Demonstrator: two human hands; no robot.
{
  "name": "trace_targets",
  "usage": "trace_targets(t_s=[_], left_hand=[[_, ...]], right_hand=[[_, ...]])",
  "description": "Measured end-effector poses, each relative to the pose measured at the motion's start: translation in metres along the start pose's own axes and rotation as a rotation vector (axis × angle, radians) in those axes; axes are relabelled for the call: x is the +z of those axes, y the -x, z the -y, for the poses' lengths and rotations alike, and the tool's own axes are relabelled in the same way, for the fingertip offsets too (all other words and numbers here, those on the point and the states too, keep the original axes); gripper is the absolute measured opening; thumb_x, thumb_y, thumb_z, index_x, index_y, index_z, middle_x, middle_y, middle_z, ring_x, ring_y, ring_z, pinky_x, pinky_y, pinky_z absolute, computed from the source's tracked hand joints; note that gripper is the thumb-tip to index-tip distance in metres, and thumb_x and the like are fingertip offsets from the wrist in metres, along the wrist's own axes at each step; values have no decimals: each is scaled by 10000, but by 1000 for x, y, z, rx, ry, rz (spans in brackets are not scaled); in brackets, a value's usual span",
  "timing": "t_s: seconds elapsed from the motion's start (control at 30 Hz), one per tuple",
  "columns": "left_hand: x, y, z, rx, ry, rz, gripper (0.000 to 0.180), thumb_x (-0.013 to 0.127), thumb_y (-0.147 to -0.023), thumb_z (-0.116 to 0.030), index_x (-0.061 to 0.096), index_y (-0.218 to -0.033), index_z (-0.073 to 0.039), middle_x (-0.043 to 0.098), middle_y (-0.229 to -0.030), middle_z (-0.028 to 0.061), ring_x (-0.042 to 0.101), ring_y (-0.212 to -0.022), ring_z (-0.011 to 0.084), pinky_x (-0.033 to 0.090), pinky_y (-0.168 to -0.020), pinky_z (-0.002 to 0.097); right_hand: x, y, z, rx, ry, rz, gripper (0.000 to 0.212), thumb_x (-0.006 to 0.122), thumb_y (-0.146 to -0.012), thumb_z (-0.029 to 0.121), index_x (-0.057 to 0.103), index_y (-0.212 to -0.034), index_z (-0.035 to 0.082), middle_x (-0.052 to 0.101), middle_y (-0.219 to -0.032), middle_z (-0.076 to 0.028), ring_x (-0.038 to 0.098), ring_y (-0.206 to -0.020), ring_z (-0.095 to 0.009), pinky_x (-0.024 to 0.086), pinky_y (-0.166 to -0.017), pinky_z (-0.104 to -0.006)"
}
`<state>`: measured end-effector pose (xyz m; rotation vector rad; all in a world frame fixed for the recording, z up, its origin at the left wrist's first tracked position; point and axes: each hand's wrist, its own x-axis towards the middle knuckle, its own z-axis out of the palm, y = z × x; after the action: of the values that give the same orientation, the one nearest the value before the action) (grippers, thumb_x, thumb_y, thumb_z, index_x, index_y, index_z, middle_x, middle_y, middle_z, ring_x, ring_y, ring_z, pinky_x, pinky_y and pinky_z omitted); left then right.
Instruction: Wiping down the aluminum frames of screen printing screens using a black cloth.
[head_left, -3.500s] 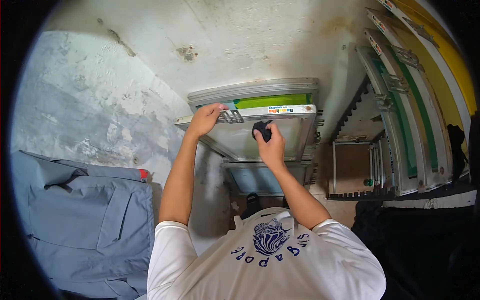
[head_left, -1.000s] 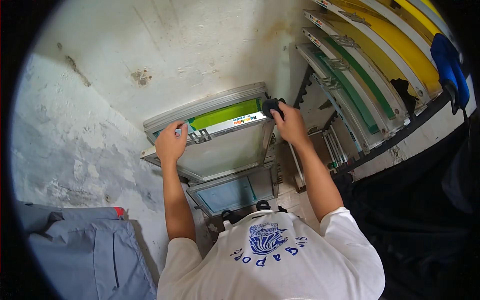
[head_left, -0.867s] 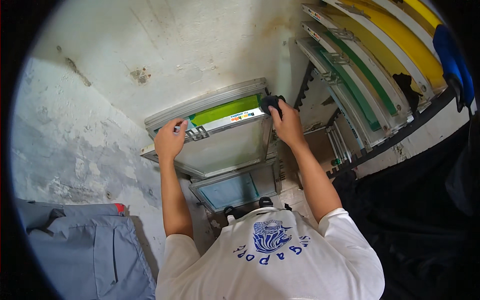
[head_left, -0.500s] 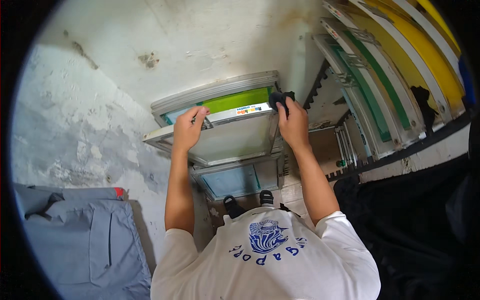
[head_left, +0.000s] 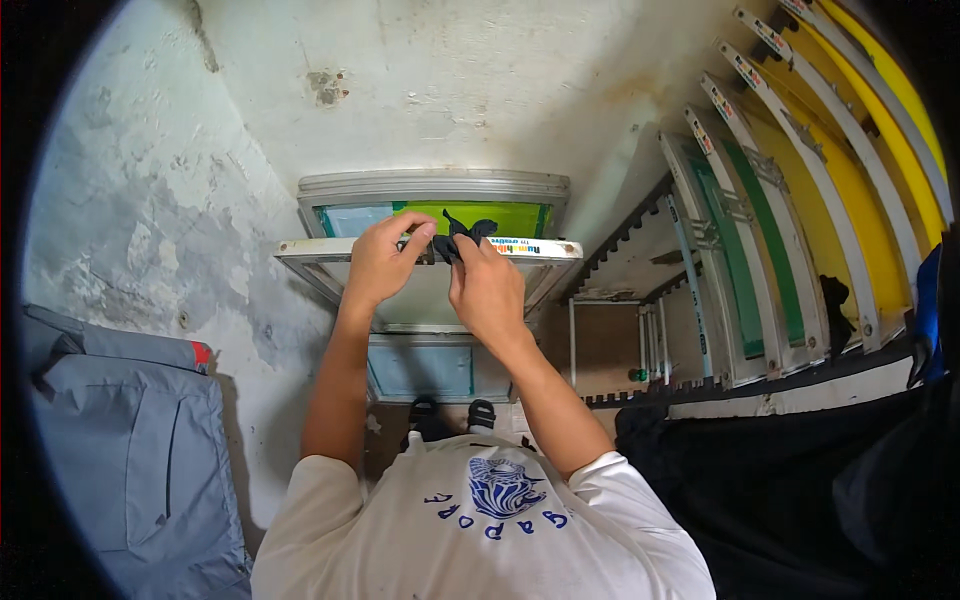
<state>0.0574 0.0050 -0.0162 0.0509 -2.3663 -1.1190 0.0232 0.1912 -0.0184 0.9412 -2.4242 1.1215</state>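
A metal-edged screen frame (head_left: 555, 249) with a pale mesh panel stands upright in front of me, its top bar level. My left hand (head_left: 382, 262) has its fingers curled over that bar, left of the middle, with the thumb on the near side. Close beside it, my right hand (head_left: 487, 287) pinches a crumpled black cloth (head_left: 482, 229) against the top bar, partly covering the coloured sticker there. The cloth's lower part is hidden by the fingers.
Behind leans another metal frame (head_left: 440, 187) with green and light-blue panels, against the stained wall (head_left: 480, 90). Below stands a frame with a blue panel (head_left: 420, 371). At right, a notched rack (head_left: 640, 398) holds several green and yellow screens (head_left: 740, 250). Grey clothing (head_left: 150, 440) hangs left; black fabric (head_left: 730, 490) lies right.
My right hand has slid the black cloth from the frame's right corner leftward along the top bar, close to my left hand. The frame has gone from tilted to level in view.
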Motion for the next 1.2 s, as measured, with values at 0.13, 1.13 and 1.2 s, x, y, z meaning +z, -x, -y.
trace_targets(t_s=[0.13,1.13,1.2], left_hand=[[10,0,-11,68,-36,28,284,676,-1023,-344,764,-1040,-75,767,-996,108,718,-924,347,550,-767,418],[52,-51,-30,263,82,424,330,679,-1022,-323,801,-980,-19,713,-1283,160,670,-1130,375,531,-998,454],[60,-58,-35,279,122,469,221,712,-992,-205,782,-1048,-3,742,-1226,161,724,-1071,336,562,-942,425]], right_hand=[[-27,0,-26,91,27,21,206,719,-938,130,732,-1132,60,712,-933,-214,701,-853,-449,558,-747,-535],[-47,192,-128,503,113,-234,193,666,-991,143,712,-1100,-9,714,-967,-284,686,-898,-504,538,-768,-520],[-19,303,-151,735,125,-165,216,638,-1012,166,704,-1023,-39,700,-862,-272,717,-822,-419,520,-706,-461]])
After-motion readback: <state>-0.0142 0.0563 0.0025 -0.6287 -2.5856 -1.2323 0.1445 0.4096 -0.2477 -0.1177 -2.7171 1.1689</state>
